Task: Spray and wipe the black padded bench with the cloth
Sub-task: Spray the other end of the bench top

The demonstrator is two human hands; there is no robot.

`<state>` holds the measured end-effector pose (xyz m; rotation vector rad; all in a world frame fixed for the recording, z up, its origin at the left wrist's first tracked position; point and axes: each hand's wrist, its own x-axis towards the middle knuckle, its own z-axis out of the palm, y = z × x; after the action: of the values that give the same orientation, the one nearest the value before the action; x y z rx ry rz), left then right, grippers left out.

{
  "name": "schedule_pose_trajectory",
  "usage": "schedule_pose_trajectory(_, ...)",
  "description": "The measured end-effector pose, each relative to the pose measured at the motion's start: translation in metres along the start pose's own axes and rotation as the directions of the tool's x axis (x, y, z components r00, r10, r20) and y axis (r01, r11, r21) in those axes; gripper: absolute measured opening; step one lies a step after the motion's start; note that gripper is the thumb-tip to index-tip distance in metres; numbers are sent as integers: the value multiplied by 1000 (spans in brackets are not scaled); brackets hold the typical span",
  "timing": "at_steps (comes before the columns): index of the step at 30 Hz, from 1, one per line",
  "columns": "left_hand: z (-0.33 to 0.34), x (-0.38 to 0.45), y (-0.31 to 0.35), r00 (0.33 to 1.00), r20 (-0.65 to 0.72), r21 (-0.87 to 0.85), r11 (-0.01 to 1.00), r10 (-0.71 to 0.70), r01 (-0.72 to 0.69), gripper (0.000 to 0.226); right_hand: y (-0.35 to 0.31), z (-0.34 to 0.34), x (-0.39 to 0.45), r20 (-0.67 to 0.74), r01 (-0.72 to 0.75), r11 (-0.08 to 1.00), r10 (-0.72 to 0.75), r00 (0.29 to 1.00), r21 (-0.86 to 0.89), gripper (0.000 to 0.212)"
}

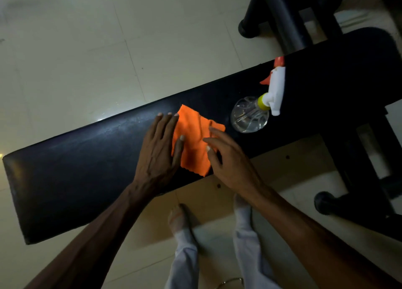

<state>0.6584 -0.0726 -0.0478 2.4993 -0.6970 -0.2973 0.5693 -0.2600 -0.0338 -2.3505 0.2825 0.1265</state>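
A long black padded bench (71, 165) runs diagonally from lower left to upper right. An orange cloth (193, 136) lies flat on its middle. My left hand (158, 151) lies flat with straight fingers on the cloth's left edge and the pad. My right hand (228, 160) hovers over the cloth's right side, fingers loosely bent, fingertips touching or just above the fabric. A clear spray bottle (250, 115) with a white and orange trigger head (276, 86) lies on its side on the bench, just right of the cloth.
Pale tiled floor (87, 49) surrounds the bench. Black frame tubes and feet (282, 15) stand at the upper right and right. A brown cardboard sheet (282, 165) lies under the bench near my feet (180, 219).
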Motion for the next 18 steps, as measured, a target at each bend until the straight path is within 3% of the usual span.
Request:
schedule_pose_trajectory(4, 12, 19, 45, 991, 115, 15, 998, 66, -69, 48, 18, -47, -18, -168, -221, 938, 271, 948, 265, 12)
schedule_pose_trajectory(8, 29, 40, 76, 965, 263, 102, 995, -9, -18, 39, 39, -84, -16, -298, -324, 853, 461, 836, 408, 34)
schedule_pose_trajectory(12, 36, 50, 88, 961, 246, 189, 979, -123, 77, 32, 49, -100, 14, -299, -218, 853, 389, 871, 474, 88)
schedule_pose_trajectory(14, 37, 51, 92, 961, 234, 210, 973, -148, 99, 31, 45, -100, 34, -297, -109, 863, 284, 912, 493, 101)
schedule_pose_trajectory(16, 38, 51, 93, 960, 222, 226, 967, -171, 120, 31, 38, -97, 53, -331, 22, 862, 170, 928, 506, 98)
schedule_pose_trajectory(18, 40, 50, 96, 955, 222, 234, 962, -197, 144, 33, 34, -92, 68, -408, 124, 879, 85, 909, 460, 79)
